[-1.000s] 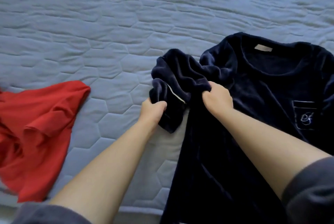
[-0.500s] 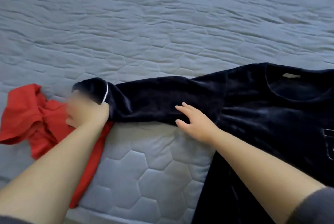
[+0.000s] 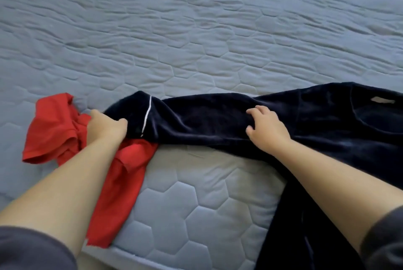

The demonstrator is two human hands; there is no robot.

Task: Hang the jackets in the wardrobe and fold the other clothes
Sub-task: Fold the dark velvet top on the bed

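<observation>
The left hand (image 3: 106, 126) grips the cuff (image 3: 135, 110) of a dark navy top (image 3: 327, 125), thumb on top and fingers tucked under the fabric. The right hand (image 3: 267, 130) rests further along the same sleeve (image 3: 196, 121) with loosely bent fingers pressing down, not closed around anything. The sleeve lies stretched out straight between the two hands, across the middle of the frame. The body of the top spreads over the right side and hangs off the near edge of the bed (image 3: 196, 40) at the lower right. The cloth looks like plush velour: soft, limp and fairly light, likely to slide on itself, so cuffs, shoulder seams and hem seem the surest places to hold it. It is nearly black-blue with a faint sheen, a thin white stripe (image 3: 146, 114) round the cuff and a pale label (image 3: 382, 100) inside the neck. A crumpled red garment (image 3: 54, 125) lies at the left, partly under the cuff and the left forearm.
</observation>
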